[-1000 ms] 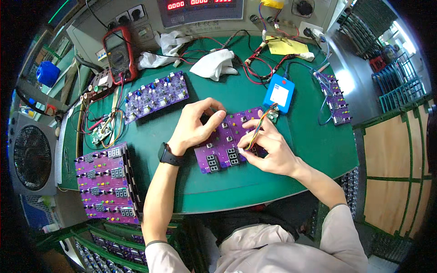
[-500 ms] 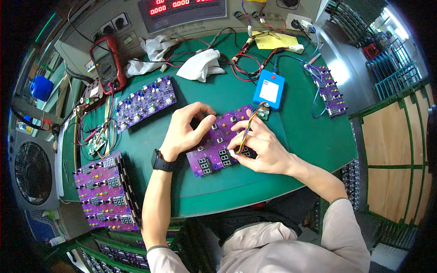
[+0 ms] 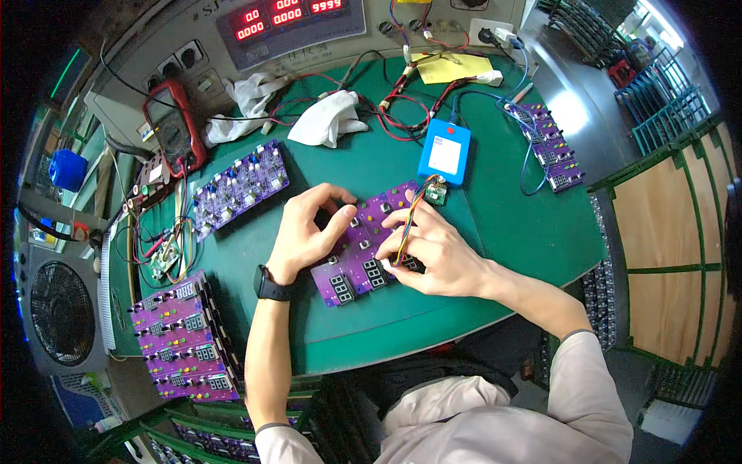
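Note:
A purple circuit board (image 3: 352, 265) with push buttons, small LEDs and black three-digit displays lies on the green mat in front of me. My left hand (image 3: 311, 232) grips its left side, thumb on the face and fingers curled at the far edge. In my right hand (image 3: 437, 251), over the board's right part, thumb and fingers pinch the end of a multicoloured wire cable (image 3: 407, 219). The plug end is mostly hidden by the fingers. From there the cable runs up to a small green module (image 3: 435, 192) at the lower end of a blue box (image 3: 447, 153) with a white label.
Stacked purple boards (image 3: 184, 340) stand at the left, and another populated board (image 3: 241, 189) lies beyond my left hand. A red multimeter (image 3: 175, 127), white cloths (image 3: 328, 118) and tangled wires (image 3: 402, 116) lie toward the power supply (image 3: 290, 27). More boards (image 3: 547, 147) sit far right.
The whole view has shifted slightly, with far objects appearing a little left and higher. Both hands keep nearly the same pose on the board and cable.

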A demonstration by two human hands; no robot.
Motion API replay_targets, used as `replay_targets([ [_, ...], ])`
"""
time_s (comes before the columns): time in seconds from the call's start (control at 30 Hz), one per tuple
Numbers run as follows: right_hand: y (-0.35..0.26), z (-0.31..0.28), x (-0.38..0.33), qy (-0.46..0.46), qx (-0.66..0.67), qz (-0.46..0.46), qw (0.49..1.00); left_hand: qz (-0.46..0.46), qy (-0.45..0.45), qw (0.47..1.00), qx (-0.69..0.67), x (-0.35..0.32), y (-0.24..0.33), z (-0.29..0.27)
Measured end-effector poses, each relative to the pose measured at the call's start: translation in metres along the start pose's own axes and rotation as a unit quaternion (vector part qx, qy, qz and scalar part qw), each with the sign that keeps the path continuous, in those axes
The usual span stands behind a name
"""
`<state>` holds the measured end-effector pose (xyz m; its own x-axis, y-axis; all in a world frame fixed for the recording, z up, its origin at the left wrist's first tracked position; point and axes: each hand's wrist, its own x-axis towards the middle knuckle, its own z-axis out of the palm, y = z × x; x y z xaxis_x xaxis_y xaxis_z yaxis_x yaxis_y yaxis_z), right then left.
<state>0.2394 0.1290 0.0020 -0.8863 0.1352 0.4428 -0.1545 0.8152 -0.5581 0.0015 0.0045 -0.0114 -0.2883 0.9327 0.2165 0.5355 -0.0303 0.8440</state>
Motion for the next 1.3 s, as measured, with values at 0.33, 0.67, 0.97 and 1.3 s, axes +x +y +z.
replay_targets([
  [0.33,0.0003,0.0022,0.0002,0.005,0.013,0.000,1.000,-0.003,-0.006,1.000,0.015,-0.0003,-0.0010,0.0006],
  [0.67,-0.0007,0.0004,0.0002,0.002,0.009,-0.004,1.000,0.007,-0.002,1.000,0.013,-0.0007,-0.0029,0.0025],
  [0.97,-0.0008,0.0021,-0.0005,0.006,0.007,-0.006,1.000,0.042,0.012,0.999,0.031,0.0000,-0.0053,0.0040],
  [1.3,0.0023,0.0043,-0.0025,0.000,-0.001,-0.007,1.000,0.040,0.008,0.999,0.028,0.0000,-0.0063,0.0037],
])
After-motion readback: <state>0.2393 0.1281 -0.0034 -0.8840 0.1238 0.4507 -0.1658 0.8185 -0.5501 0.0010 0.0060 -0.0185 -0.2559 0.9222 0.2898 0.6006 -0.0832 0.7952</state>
